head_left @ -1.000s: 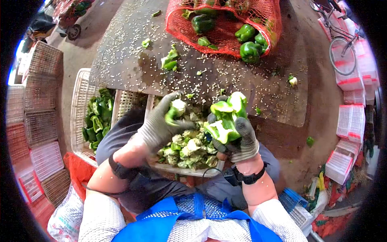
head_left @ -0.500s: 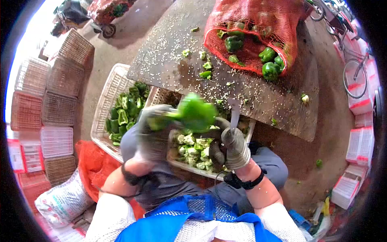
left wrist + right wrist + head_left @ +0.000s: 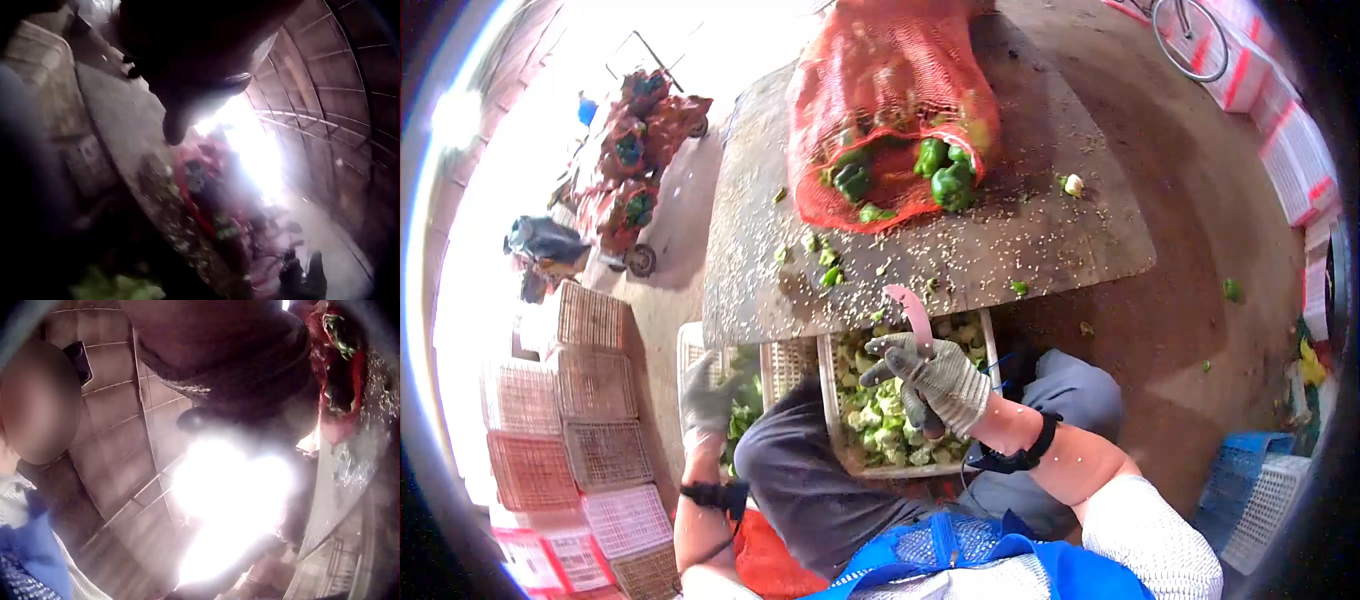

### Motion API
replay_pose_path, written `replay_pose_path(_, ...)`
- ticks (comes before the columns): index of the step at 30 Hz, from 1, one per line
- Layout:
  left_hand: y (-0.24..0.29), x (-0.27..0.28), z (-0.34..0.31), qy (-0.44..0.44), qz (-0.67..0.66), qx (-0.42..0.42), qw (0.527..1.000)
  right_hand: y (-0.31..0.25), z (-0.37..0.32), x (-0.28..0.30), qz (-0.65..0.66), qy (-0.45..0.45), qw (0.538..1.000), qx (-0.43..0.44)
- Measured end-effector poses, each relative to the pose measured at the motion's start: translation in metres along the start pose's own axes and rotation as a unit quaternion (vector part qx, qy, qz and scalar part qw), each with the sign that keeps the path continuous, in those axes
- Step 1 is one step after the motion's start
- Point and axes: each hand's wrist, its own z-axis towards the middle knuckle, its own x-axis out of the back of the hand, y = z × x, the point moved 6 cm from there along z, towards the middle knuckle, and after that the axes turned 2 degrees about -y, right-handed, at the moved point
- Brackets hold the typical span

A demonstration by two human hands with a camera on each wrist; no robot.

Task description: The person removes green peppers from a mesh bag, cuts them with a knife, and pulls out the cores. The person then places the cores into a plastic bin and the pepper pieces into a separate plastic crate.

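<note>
In the head view my gloved right hand (image 3: 940,382) holds a knife, its curved blade (image 3: 914,318) pointing up and away from me. It is over a white crate (image 3: 832,425) of pale green pepper cores and trimmings (image 3: 885,425). My gloved left hand (image 3: 708,400), slightly blurred, reaches over another white crate (image 3: 690,345) at the left, its fingers loosely extended. Green pepper pieces (image 3: 745,405) lie beside that hand. Both wrist views are dark and glaring, showing mostly the undersides of the hands.
A seed-strewn board (image 3: 1060,260) lies in front of me. On it rests a red mesh bag (image 3: 890,90) with whole green peppers (image 3: 953,185) at its mouth. Scraps (image 3: 830,275) lie nearby. Stacked crates (image 3: 605,380) stand left; a loaded cart (image 3: 635,160) is farther back.
The left hand moved left from the middle crate to the left crate; the green pepper seen between the hands is gone from there. The right hand keeps the knife. The head view has shifted.
</note>
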Motion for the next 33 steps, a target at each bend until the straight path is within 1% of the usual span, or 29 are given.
replay_pose_path(1, 0.071, -0.015, 0.020, -0.060, -0.071, -0.013, 0.996, -0.009, -0.002, 0.005, -0.025, 0.010, 1.000, -0.001)
replay_pose_path(2, 0.101, -0.045, 0.042, -0.057, -0.036, -0.155, 0.986, -0.016, 0.000, 0.011, -0.052, 0.017, 0.999, -0.002)
replay_pose_path(3, 0.152, -0.061, 0.061, -0.102, -0.074, -0.201, 0.971, -0.018, 0.002, 0.020, -0.076, 0.035, 0.996, 0.032)
replay_pose_path(4, 0.189, -0.086, 0.082, -0.177, -0.151, -0.197, 0.952, -0.031, 0.000, 0.021, -0.058, 0.040, 0.995, 0.068)
replay_pose_path(5, 0.218, -0.112, 0.105, -0.222, -0.144, -0.181, 0.947, -0.036, -0.001, 0.027, -0.044, 0.044, 0.995, 0.077)
replay_pose_path(6, 0.246, -0.134, 0.127, -0.205, -0.123, -0.211, 0.948, -0.041, -0.002, 0.034, -0.031, 0.048, 0.995, 0.084)
replay_pose_path(7, 0.253, -0.174, 0.156, -0.207, -0.178, -0.244, 0.931, -0.046, -0.005, 0.041, -0.020, 0.096, 0.994, 0.045)
replay_pose_path(8, 0.259, -0.214, 0.186, -0.212, -0.232, -0.276, 0.909, -0.040, -0.001, 0.053, -0.053, 0.114, 0.990, 0.069)
replay_pose_path(9, 0.286, -0.225, 0.207, -0.236, -0.141, -0.320, 0.907, -0.041, -0.001, 0.058, -0.025, 0.127, 0.990, 0.051)
replay_pose_path(11, 0.285, -0.285, 0.262, -0.172, -0.170, -0.408, 0.880, -0.029, 0.008, 0.069, -0.044, 0.135, 0.990, 0.016)
replay_pose_path(12, 0.330, -0.234, 0.259, -0.105, 0.063, -0.423, 0.898, -0.024, 0.012, 0.073, -0.057, 0.137, 0.989, -0.003)
replay_pose_path(13, 0.342, -0.231, 0.279, -0.086, 0.148, -0.398, 0.901, -0.021, 0.014, 0.077, -0.067, 0.139, 0.988, -0.020)
replay_pose_path(14, 0.344, -0.235, 0.304, -0.067, 0.233, -0.371, 0.896, -0.021, 0.017, 0.078, -0.076, 0.133, 0.988, -0.032)
replay_pose_path(15, 0.330, -0.245, 0.326, -0.155, 0.144, -0.347, 0.914, -0.025, 0.021, 0.079, -0.088, 0.124, 0.987, -0.043)
replay_pose_path(17, 0.290, -0.272, 0.367, -0.199, 0.077, -0.377, 0.901, -0.029, 0.027, 0.080, -0.108, 0.110, 0.986, -0.059)
replay_pose_path(18, 0.297, -0.271, 0.366, -0.154, 0.099, -0.441, 0.879, -0.030, 0.033, 0.082, -0.120, 0.109, 0.985, -0.053)
replay_pose_path(19, 0.289, -0.276, 0.371, -0.232, 0.102, -0.380, 0.890, -0.031, 0.038, 0.084, -0.133, 0.109, 0.984, -0.047)
replay_pose_path(20, 0.282, -0.277, 0.361, -0.236, 0.103, -0.375, 0.891, -0.032, 0.043, 0.085, -0.134, 0.110, 0.984, -0.035)
replay_pose_path(21, 0.276, -0.274, 0.352, -0.236, 0.103, -0.369, 0.893, -0.035, 0.048, 0.086, -0.138, 0.109, 0.984, -0.022)
replay_pose_path(22, 0.273, -0.271, 0.347, -0.233, 0.102, -0.365, 0.896, -0.037, 0.052, 0.086, -0.147, 0.097, 0.984, -0.035)
replay_pose_path(24, 0.268, -0.273, 0.343, -0.234, 0.143, -0.319, 0.907, -0.037, 0.056, 0.084, -0.159, 0.083, 0.982, -0.062)
replay_pose_path(25, 0.265, -0.275, 0.341, -0.236, 0.163, -0.297, 0.911, -0.037, 0.059, 0.084, -0.127, 0.103, 0.985, -0.048)
replay_pose_path(27, 0.236, -0.293, 0.358, -0.178, 0.150, -0.324, 0.917, -0.032, 0.061, 0.078, -0.129, 0.092, 0.985, -0.072)
replay_pose_path(29, 0.218, -0.309, 0.379, -0.138, 0.110, -0.333, 0.926, -0.028, 0.062, 0.070, -0.146, 0.078, 0.983, -0.082)
replay_pose_path(30, 0.223, -0.312, 0.382, -0.136, 0.122, -0.368, 0.912, -0.027, 0.063, 0.065, -0.158, 0.074, 0.981, -0.081)
replay_pose_path(31, 0.218, -0.316, 0.382, -0.133, 0.207, -0.376, 0.894, -0.031, 0.063, 0.060, -0.158, 0.075, 0.983, -0.062)
replay_pose_path(32, 0.241, -0.292, 0.366, -0.134, 0.291, -0.381, 0.867, -0.031, 0.060, 0.054, -0.153, 0.078, 0.984, -0.045)
replay_pose_path(33, 0.237, -0.263, 0.347, -0.201, 0.108, -0.291, 0.929, -0.026, 0.057, 0.053, -0.180, 0.075, 0.979, -0.057)
